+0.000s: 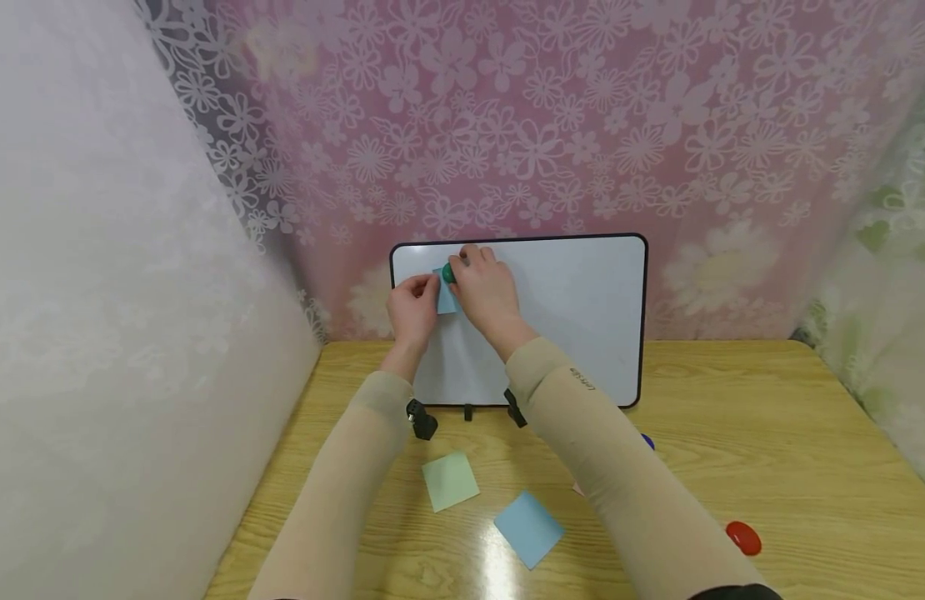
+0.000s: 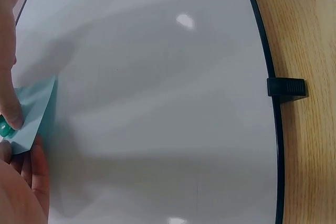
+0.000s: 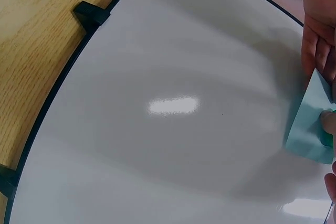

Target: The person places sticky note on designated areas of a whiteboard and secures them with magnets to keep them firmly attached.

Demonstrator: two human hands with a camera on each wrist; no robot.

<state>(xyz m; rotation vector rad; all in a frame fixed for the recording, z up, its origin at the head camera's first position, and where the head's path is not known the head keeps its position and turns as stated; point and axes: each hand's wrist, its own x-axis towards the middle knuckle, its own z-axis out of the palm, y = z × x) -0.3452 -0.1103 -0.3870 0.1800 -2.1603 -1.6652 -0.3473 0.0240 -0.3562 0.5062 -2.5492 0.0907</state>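
Observation:
A white board (image 1: 575,325) with a black rim stands upright at the back of the table. Near its upper left, a small light-blue sticky note (image 1: 447,302) lies over the board's surface. My left hand (image 1: 413,310) pinches the note's left edge between thumb and fingers. With its fingers curled, my right hand (image 1: 487,287) grips a round green magnet (image 1: 448,273) over the upper part of the note. In the left wrist view, a thumb overlaps the magnet, and the note's free edge (image 2: 46,100) stands off the board. The right hand covers part of the note in the head view.
On the wooden table lie a pale green sticky note (image 1: 451,482) and another blue note (image 1: 529,530). A red oval disc (image 1: 743,538) sits at right. The right forearm partly hides a blue disc (image 1: 648,442) and a pinkish paper corner (image 1: 578,489). Black clips (image 1: 467,412) support the board's bottom edge.

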